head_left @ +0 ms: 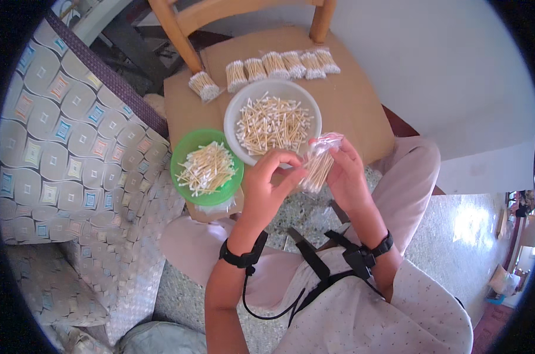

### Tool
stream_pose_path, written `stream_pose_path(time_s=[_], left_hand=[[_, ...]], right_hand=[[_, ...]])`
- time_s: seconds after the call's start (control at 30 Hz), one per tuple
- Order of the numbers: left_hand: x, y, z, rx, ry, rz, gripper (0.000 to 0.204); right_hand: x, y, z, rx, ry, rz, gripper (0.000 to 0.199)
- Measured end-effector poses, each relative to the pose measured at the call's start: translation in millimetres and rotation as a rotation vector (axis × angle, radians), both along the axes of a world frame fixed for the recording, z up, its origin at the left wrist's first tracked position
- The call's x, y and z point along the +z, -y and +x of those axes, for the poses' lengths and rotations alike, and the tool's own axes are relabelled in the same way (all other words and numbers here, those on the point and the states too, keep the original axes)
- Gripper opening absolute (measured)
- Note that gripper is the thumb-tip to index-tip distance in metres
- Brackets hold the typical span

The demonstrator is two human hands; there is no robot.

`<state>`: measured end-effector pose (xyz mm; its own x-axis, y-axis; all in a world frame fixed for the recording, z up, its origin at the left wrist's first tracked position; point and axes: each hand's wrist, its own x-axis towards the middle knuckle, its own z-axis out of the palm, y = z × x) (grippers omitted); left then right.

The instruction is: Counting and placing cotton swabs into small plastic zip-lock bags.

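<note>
Between my two hands is a clear plastic bag of cotton swabs (319,170), held just in front of the white bowl. My right hand (347,171) grips the bag's right side, thumb on its upper part. My left hand (273,180) pinches at its left edge with thumb and forefinger. Loose cotton swabs (273,123) fill the white bowl (230,127). To its left, more swabs (208,168) are heaped in a green bowl (178,154).
A cardboard sheet (356,100) covers the wooden chair's seat. Several filled swab bags (276,65) line its far side, and one more bag (204,87) lies apart at the left. Under the green bowl sits clear plastic (217,206). A patterned sofa (73,141) stands at left.
</note>
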<state>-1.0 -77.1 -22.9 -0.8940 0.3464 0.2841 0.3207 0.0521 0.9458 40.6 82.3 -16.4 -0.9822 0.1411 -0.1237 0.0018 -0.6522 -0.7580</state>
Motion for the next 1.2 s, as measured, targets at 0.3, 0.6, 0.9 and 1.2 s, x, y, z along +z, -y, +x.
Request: stream_pose_path(time_s=[0.3,0.6,0.9,1.2], left_hand=[[-8,7,-5,-0.01,-0.079,-0.194,0.019],[-19,7,-38,0.164,-0.293,-0.588,0.023],[-13,-4,-54,0.12,-0.395,-0.958,0.012],[11,-12,-48,0.468,-0.225,-0.612,0.005]], right_hand=[[3,-50,-29,0.121,-0.096,0.314,0.024],[-28,-115,-127,0.612,-0.154,0.628,0.04],[-61,-106,-132,0.533,-0.319,0.549,0.061],[-50,-89,-127,0.122,-0.424,0.81,0.052]])
